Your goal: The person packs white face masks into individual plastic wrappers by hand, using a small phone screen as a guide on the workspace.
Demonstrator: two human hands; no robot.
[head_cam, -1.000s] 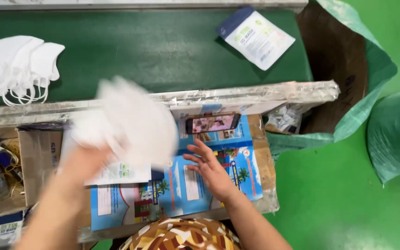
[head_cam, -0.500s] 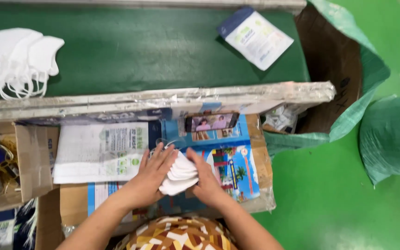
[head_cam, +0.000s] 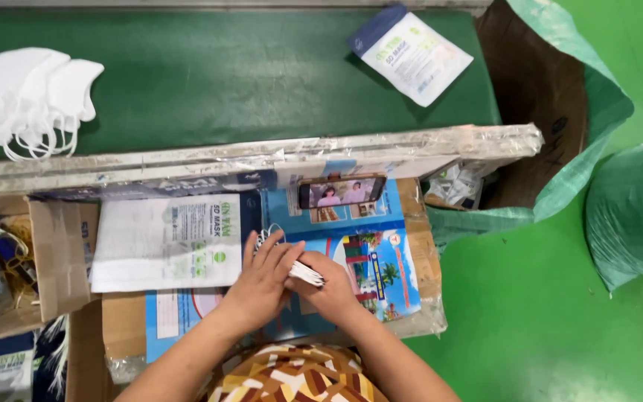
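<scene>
Just below the phone [head_cam: 341,192] propped on the blue printed board [head_cam: 381,260], both hands meet over a folded white mask [head_cam: 303,272]. The left hand [head_cam: 262,281] lies flat on top, fingers [head_cam: 275,249] extended up toward the phone; the right hand [head_cam: 329,286] sits under and to the right, pinching the lower-right edge. So the mask is sandwiched between the palms, both hands closed on it, neither one free. Its long axis runs diagonally, from the ear loops [head_cam: 260,237] showing at the upper left, nearer the phone, down to the exposed folded edge at lower right. The flat white pouch [head_cam: 167,242] lies left of the phone, touching the left hand's side of the board, so the left hand is the nearer one to it; its mouth is not clear from here. The loose mask stack [head_cam: 27,93] and a second pouch [head_cam: 412,53] sit well above the phone on the green belt [head_cam: 225,82]. Versus half a second ago: the mask is pressed flatter and narrower, the left hand has rotated over it, and the hands have barely shifted relative to the phone. One second ago the left hand had the mask lifted and open.
</scene>
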